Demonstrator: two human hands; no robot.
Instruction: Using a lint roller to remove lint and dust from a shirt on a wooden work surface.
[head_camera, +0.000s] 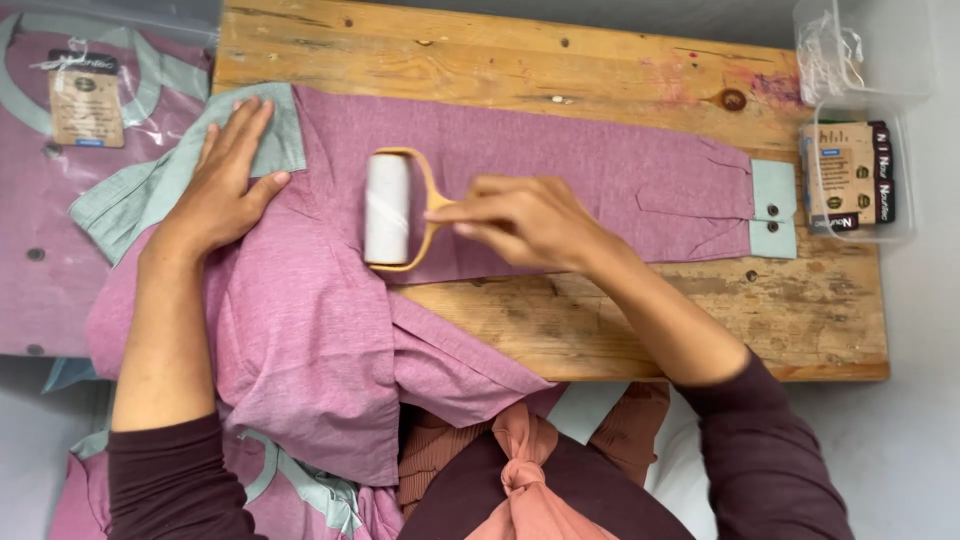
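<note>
Left hand: your left hand (225, 180) lies flat, fingers spread, pinning the shirt (310, 330) by its grey-green collar (160, 185) so the cloth stays taut.
Right hand: your right hand (525, 222) closes around the lint roller (388, 208) handle, pressing its white drum onto the sleeve (600, 190) stretched along the wooden table (620, 320).

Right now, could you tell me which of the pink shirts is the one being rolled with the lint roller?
The unfolded pink shirt on the wooden table, under the lint roller and both hands; the shirt at far left lies bagged in clear plastic.

Worn wooden table (640, 330), knotted, stained; pale grey floor (915, 440); soft even light.
</note>
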